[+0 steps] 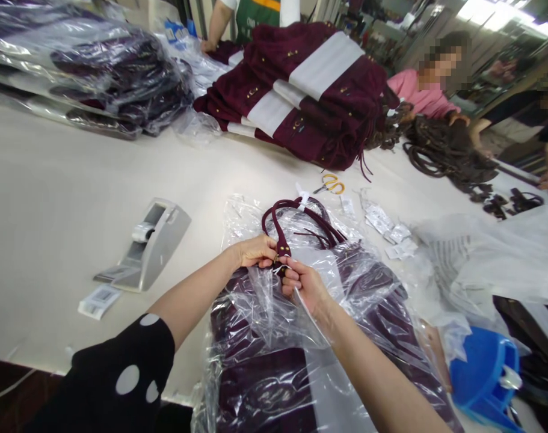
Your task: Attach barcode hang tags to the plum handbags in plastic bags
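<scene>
A maroon handbag [262,379] lies in front of me, mostly covered by a clear plastic bag [274,313]. Its looped handle [276,219] sticks out at the top, with a white wrap [303,199] around it. My left hand [258,251] is closed at the base of the handle, by its metal fittings. Close against it, my right hand [306,285] pinches a thin white string [278,269] at the same spot. The string's far end is hidden among the fingers and plastic.
Left of the bag stands a grey tape dispenser [160,246] beside a white label stack [98,300]. Orange-handled scissors [331,184] and paper tags [386,225] lie beyond. Maroon bags [319,120] and plastic-wrapped bags [97,78] are piled behind. A blue dispenser [479,373] is at right; co-workers stand across the table.
</scene>
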Available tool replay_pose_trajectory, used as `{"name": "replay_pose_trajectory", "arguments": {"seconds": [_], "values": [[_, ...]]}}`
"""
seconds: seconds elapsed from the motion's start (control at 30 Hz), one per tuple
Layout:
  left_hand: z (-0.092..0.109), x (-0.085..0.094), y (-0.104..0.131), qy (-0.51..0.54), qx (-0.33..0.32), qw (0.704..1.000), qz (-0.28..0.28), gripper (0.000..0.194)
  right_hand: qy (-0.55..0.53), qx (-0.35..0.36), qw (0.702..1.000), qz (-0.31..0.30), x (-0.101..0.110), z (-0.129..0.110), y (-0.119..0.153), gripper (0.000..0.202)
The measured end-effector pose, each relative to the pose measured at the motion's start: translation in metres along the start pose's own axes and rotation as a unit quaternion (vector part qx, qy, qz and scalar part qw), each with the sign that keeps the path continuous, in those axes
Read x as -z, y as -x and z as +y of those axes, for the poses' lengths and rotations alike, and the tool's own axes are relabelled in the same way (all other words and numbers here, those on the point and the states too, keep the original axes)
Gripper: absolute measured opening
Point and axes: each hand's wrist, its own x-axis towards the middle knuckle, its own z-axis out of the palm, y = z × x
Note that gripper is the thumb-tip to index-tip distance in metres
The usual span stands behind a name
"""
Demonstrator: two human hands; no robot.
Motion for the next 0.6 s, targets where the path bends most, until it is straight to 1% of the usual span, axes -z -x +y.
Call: {"name": "replay_pose_trajectory", "arguments": {"seconds": [0.07, 0.13, 0.23, 0.3, 0.47, 0.6], "values": [[-0.0026, 0.0000, -0.0003, 0.005, -0.012, 1.000, 0.007, 0.014, 0.000, 0.014, 1.000, 0.000, -0.0015, 0.0039, -0.0008, 0.006], [-0.0050, 0.0000, -0.0005, 0.009, -0.023, 1.000, 0.014, 0.011, -0.005, 0.018, 1.000, -0.001, -0.0020, 0.0058, -0.0020, 0.006], [-0.0070, -0.0002, -0.0002, 0.009, -0.033, 0.999, 0.019, 0.006, -0.010, -0.004, 1.000, -0.001, -0.0003, 0.0050, -0.0030, 0.005], [-0.0075, -0.0004, 0.0002, 0.007, -0.035, 0.999, 0.019, 0.007, -0.010, -0.009, 1.000, 0.010, 0.0021, 0.0042, -0.0024, 0.006], [-0.0090, 0.0007, 0.0002, 0.003, -0.033, 0.999, 0.020, 0.012, -0.021, 0.026, 0.999, 0.021, 0.0072, 0.0072, 0.0025, 0.010], [-0.0074, 0.0049, -0.0002, -0.014, -0.016, 1.000, -0.012, 0.017, -0.047, 0.030, 0.998, 0.031, 0.0063, 0.0107, 0.0068, 0.008]]}}
